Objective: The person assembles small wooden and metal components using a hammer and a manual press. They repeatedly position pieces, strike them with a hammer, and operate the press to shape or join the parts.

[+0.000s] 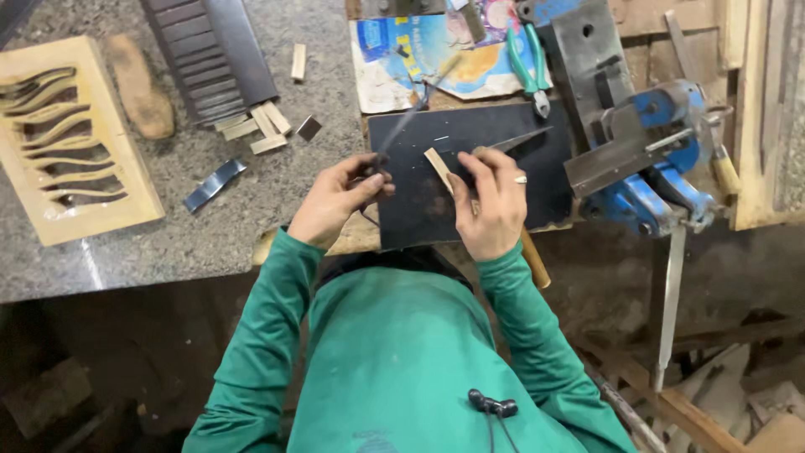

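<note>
My left hand (340,200) pinches a thin dark rod-like tool (412,109) that slants up and away over a black slab (470,180). My right hand (490,201) presses a small pale wooden strip (438,166) against the slab. Under that same hand lies a pointed metal blade (520,138) with a wooden handle (535,260) sticking out below it. Both green sleeves reach up from the bottom of the view.
A blue bench vise (654,159) stands right of the slab. Green-handled pliers (528,67) lie above it on a colourful printed sheet (419,50). On the granite top at left are a carved wooden grille (67,143), a dark slatted panel (210,54) and several small wood offcuts (260,126).
</note>
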